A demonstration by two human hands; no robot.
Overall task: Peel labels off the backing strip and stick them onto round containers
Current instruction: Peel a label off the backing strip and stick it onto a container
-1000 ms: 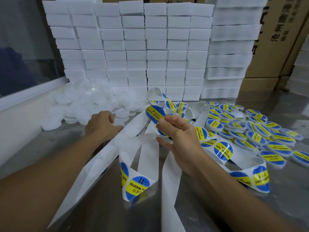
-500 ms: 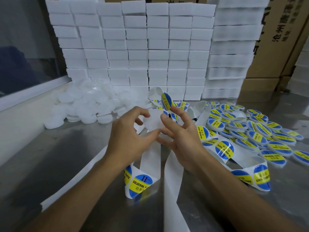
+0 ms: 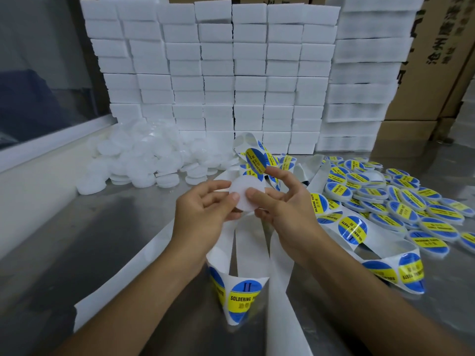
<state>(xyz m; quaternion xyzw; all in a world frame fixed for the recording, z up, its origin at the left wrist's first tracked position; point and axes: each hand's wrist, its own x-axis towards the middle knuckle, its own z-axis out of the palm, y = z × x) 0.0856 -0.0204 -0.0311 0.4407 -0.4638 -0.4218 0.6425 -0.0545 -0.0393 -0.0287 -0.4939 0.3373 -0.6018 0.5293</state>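
A plain white round container [image 3: 247, 193] is held over the table's middle, pinched by my left hand [image 3: 203, 210] from the left and touched by the thumb of my right hand [image 3: 286, 208]. A round blue and yellow label [image 3: 255, 158] clings to my right index fingertip, standing tilted just above the container's far edge. The white backing strip [image 3: 239, 250] loops under both hands, with unpeeled labels [image 3: 352, 228] on its right stretch.
Unlabelled white containers [image 3: 144, 160] lie heaped at the back left. Labelled containers [image 3: 401, 201] spread over the right side. A wall of white foam blocks [image 3: 218, 73] stands behind, cardboard boxes [image 3: 437, 60] to its right. The table [image 3: 102, 240] is bare metal.
My left hand came back from the white pile with a container to the centre. My right hand lifted the peeled label off the strip and met the container there.
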